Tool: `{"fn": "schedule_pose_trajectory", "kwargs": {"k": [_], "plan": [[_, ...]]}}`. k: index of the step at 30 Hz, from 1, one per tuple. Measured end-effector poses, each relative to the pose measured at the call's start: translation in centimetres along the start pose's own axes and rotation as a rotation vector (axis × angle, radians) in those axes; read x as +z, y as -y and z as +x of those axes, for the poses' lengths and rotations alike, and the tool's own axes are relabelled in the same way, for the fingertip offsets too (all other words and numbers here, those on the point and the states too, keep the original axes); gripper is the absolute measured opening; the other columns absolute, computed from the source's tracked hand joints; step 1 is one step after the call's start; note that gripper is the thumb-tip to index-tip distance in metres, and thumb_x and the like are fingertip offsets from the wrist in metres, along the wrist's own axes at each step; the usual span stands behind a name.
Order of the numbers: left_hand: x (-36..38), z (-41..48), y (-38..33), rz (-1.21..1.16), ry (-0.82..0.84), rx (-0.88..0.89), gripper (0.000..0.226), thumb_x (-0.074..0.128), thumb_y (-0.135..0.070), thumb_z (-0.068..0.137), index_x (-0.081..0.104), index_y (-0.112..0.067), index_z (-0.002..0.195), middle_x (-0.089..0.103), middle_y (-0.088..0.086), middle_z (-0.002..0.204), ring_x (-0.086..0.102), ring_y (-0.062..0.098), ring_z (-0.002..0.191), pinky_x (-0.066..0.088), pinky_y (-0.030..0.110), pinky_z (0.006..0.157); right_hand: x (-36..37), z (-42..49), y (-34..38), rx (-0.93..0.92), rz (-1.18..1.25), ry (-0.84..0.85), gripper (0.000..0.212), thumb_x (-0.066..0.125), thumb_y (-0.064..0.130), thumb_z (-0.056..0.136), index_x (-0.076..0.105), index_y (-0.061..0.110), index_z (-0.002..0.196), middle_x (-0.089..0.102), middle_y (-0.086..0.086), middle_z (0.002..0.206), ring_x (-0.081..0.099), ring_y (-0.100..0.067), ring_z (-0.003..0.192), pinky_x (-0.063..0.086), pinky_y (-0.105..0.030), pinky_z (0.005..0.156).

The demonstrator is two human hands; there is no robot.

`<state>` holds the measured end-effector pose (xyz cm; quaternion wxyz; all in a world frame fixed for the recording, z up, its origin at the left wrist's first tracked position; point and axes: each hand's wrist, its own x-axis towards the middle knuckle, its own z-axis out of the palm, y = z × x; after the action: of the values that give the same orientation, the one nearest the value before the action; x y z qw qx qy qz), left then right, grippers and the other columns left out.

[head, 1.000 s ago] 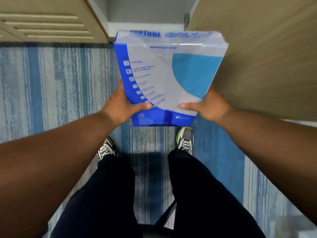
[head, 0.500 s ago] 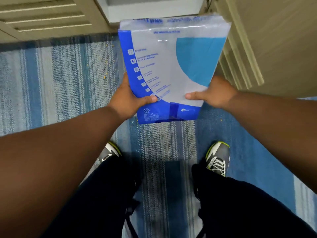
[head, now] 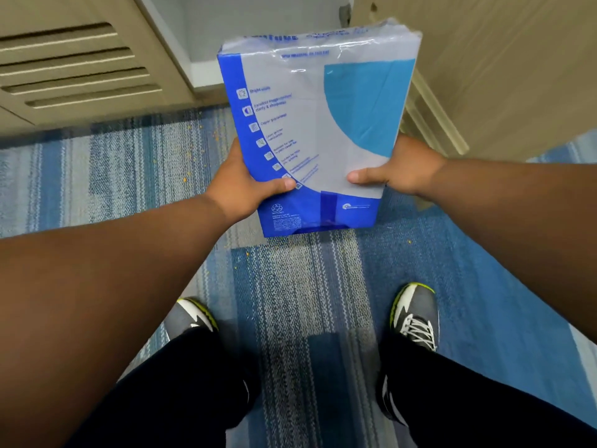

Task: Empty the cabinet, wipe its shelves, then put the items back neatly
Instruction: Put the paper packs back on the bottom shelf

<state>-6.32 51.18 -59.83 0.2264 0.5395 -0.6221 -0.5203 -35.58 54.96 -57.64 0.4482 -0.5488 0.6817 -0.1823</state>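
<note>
A wrapped ream of copy paper (head: pixel 310 124), white with blue bands and a light-blue shape, is held out in front of me over the carpet. My left hand (head: pixel 240 185) grips its lower left edge, thumb on top. My right hand (head: pixel 400 171) grips its lower right edge, thumb on top too. Beyond the ream's far end the open cabinet (head: pixel 226 33) shows a pale inside wall and a white bottom edge. The cabinet's beige door (head: pixel 504 66) stands open at the right.
A beige louvred panel (head: pixel 74 66) fills the upper left. Blue striped carpet (head: pixel 113 169) with small orange crumbs covers the floor. My two grey shoes (head: pixel 415 315) and dark trouser legs stand below the ream, feet apart.
I have stepped closer to the cabinet with my feet now apart. The ream has stayed in both hands, and more of the open cabinet shows behind it.
</note>
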Motion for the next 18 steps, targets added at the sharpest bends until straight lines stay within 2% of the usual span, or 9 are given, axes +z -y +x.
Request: {"fn": "schedule_pose_trajectory", "kwargs": {"k": [4,7,9,11,13,16,18], "plan": [[-0.3,-2.5,-1.4,0.013,0.001,0.074,0.099,0.094,-0.046,0.057,0.046,-0.026,0.142,0.065,-0.014,0.131,0.063,0.005,0.119,0.051,0.04,0.103,-0.8,-3.4,1.3,-0.032,-0.031,-0.058,0.084,0.092,0.047,0.061,0.058,0.028,0.135,0.065,0.012,0.129,0.061,-0.013,0.116,0.045,-0.036,0.107],[-1.1,-5.5,-3.1,0.008,0.005,0.11,0.1,0.094,-0.049,0.055,0.046,-0.029,0.141,0.065,-0.016,0.131,0.063,0.004,0.118,0.051,0.04,0.103,-1.0,-7.1,3.3,-0.05,-0.048,-0.09,0.095,0.088,0.063,0.049,0.06,0.031,0.133,0.067,0.014,0.126,0.063,-0.013,0.114,0.047,-0.038,0.106],[-1.8,-7.7,-4.7,0.007,-0.015,0.118,0.102,0.094,-0.05,0.053,0.045,-0.032,0.141,0.064,-0.017,0.131,0.063,0.004,0.118,0.051,0.04,0.104,-0.9,-9.2,4.5,-0.065,-0.028,-0.113,0.084,0.091,0.055,0.056,0.062,0.029,0.13,0.069,0.013,0.122,0.065,-0.014,0.111,0.048,-0.039,0.105],[-2.7,-9.7,-5.9,0.003,-0.023,0.144,0.101,0.096,-0.039,0.059,0.043,-0.029,0.144,0.063,-0.015,0.133,0.061,0.004,0.121,0.049,0.039,0.106,-0.8,-10.9,5.9,-0.07,-0.008,-0.119,0.078,0.093,0.048,0.06,0.063,0.028,0.129,0.07,0.012,0.12,0.066,-0.015,0.11,0.05,-0.041,0.103],[-3.7,-11.1,-7.0,0.015,-0.033,0.154,0.095,0.096,-0.029,0.064,0.044,-0.027,0.143,0.063,-0.015,0.132,0.061,0.004,0.12,0.049,0.037,0.106,-0.6,-11.8,6.9,-0.069,-0.01,-0.124,0.082,0.092,0.054,0.056,0.063,0.029,0.128,0.07,0.011,0.119,0.066,-0.016,0.109,0.05,-0.042,0.102],[-5.5,-12.2,-8.6,0.009,-0.054,0.129,0.093,0.095,-0.029,0.065,0.043,-0.031,0.142,0.063,-0.018,0.129,0.061,0.002,0.116,0.049,0.031,0.101,-0.7,-12.7,9.5,-0.078,-0.003,-0.135,0.082,0.092,0.056,0.054,0.063,0.03,0.127,0.07,0.012,0.117,0.066,-0.015,0.107,0.051,-0.041,0.1],[-7.1,-12.4,-9.9,0.011,-0.056,0.14,0.097,0.096,-0.036,0.061,0.043,-0.031,0.142,0.064,-0.019,0.129,0.062,0.001,0.116,0.05,0.031,0.101,-1.2,-12.9,11.6,-0.115,0.023,-0.138,0.077,0.092,0.053,0.056,0.064,0.031,0.124,0.071,0.013,0.115,0.066,-0.013,0.105,0.052,-0.039,0.098]]}}
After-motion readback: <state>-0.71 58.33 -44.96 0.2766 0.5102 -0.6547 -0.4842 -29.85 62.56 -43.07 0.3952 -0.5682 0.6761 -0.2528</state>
